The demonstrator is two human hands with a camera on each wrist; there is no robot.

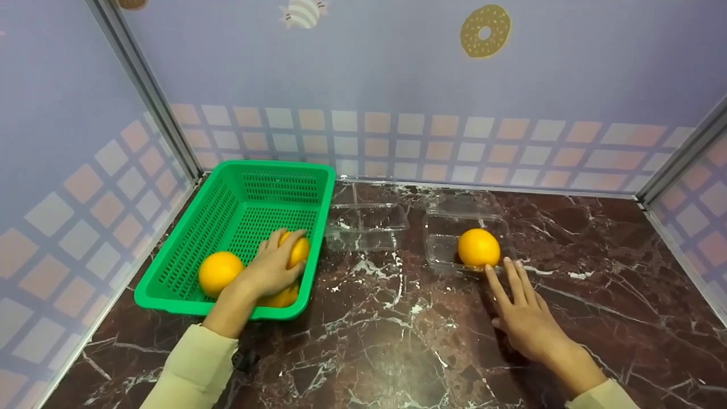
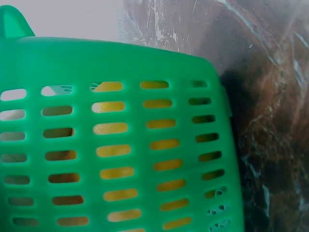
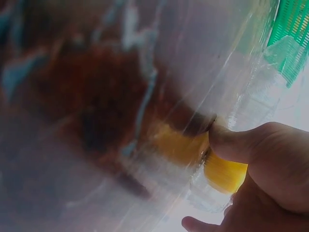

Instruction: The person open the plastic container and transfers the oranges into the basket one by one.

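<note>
Inside the green plastic basket (image 1: 170,304), my left hand (image 1: 266,274) curls its fingers and thumb round an orange (image 1: 299,251). A second orange (image 1: 220,272) lies to the left of that hand, and another orange (image 1: 282,297) is partly hidden beneath it. The left wrist view shows only the basket's slotted wall (image 2: 120,63), with yellow behind the slots. On the right, an orange (image 1: 479,248) sits in a clear plastic box (image 1: 440,243). My right hand (image 1: 525,318) has its fingers extended at the box's front edge, beside this orange (image 3: 225,175).
Another clear plastic box (image 1: 363,218) stands between the basket and the orange's box. Dark marbled tabletop (image 1: 375,341) lies beneath everything. A patterned back wall (image 1: 397,74) and side panels enclose the work area.
</note>
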